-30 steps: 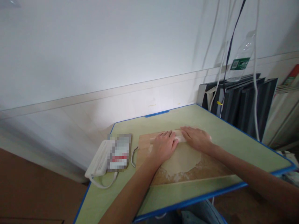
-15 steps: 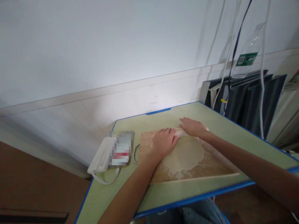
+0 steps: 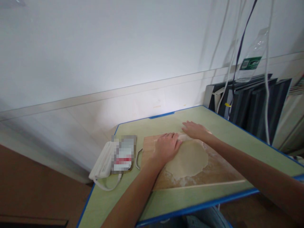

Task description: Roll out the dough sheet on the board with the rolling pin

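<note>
A thin, round sheet of dough lies on a floured wooden board. Across the board's far part, just beyond most of the dough, is a pale rolling pin; only a short stretch of it shows between my hands. My left hand rests over its left part, fingers bent forward and down. Over the right part lies my right hand, holding it under the palm with the fingers reaching forward. Both hands hide the pin's ends.
Left of the board are a phone with a pixelated screen, a white power strip or adapter with a cable, and a metal handle. The green table has a blue edge. Dark panels and a plastic bottle stand at right.
Hands, rolling pin and dough keep nearly the same places on the board. The whole view has shifted slightly, with the table a little lower in it.
</note>
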Tool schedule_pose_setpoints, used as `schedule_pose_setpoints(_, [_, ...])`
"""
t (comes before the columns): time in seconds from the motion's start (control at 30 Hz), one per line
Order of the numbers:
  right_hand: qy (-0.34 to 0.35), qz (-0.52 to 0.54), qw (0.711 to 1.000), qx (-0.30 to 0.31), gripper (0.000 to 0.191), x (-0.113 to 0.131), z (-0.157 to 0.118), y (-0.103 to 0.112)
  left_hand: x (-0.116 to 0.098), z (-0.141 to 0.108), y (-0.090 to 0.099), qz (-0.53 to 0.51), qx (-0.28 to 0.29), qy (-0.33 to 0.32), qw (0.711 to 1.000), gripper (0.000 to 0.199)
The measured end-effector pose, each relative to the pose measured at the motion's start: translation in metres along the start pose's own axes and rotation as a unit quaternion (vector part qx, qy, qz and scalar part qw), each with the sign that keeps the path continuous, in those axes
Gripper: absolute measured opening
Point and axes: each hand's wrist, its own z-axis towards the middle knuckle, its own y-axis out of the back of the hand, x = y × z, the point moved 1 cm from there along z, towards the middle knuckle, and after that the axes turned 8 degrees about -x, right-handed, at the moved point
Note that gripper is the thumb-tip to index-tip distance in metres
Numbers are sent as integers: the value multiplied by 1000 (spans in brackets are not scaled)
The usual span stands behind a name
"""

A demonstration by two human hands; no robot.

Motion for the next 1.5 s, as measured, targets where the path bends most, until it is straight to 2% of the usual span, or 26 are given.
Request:
schedule_pose_setpoints(0.23, [56, -9, 997, -48, 47, 5, -66, 7, -5, -1, -2, -30, -26, -50, 998, 24])
schedule_pose_setpoints(0.33, [79, 1, 995, -61, 47, 7, -78, 9, -6, -1, -2, -27, -28, -56, 998, 25])
schedule_pose_setpoints(0.43, [63, 21, 997, -43, 48, 9, -69, 13, -6, 0, -2, -25, -27, -52, 998, 25])
schedule_pose_setpoints(0.57, [-3, 37, 999, 5, 47, 11, -34, 15, -2, 1, -2, -9, -17, -27, 999, 25])
schedule_pose_setpoints(0.73, [-57, 38, 997, 29, 50, 7, 6, 7, 3, 1, -1, 8, 2, 1, 1000, 29])
schedule_pose_setpoints(0.97, [-67, 30, 997, 29, 46, 5, 17, 2, 4, 1, 1, 7, 22, 11, 1000, 29])
schedule_pose_setpoints(1.13, [-34, 20, 999, 10, 39, 9, -3, 7, 3, 0, 2, 0, 6, 2, 1000, 27])
schedule_pose_setpoints(1.3, [28, -6, 999, -22, 37, 16, -48, 12, 0, -1, 1, -12, -8, -17, 1000, 25])
schedule_pose_setpoints(1.37, [48, -15, 997, -54, 39, 19, -65, 13, -1, 0, 0, -15, -7, -25, 1000, 24])
schedule_pose_setpoints(1.43, [57, -15, 995, -83, 42, 21, -74, 13, -1, 0, -1, -16, -7, -32, 999, 24])
schedule_pose_setpoints(1.5, [57, -9, 995, -86, 44, 22, -74, 14, -1, 0, -2, -18, -10, -36, 999, 24])
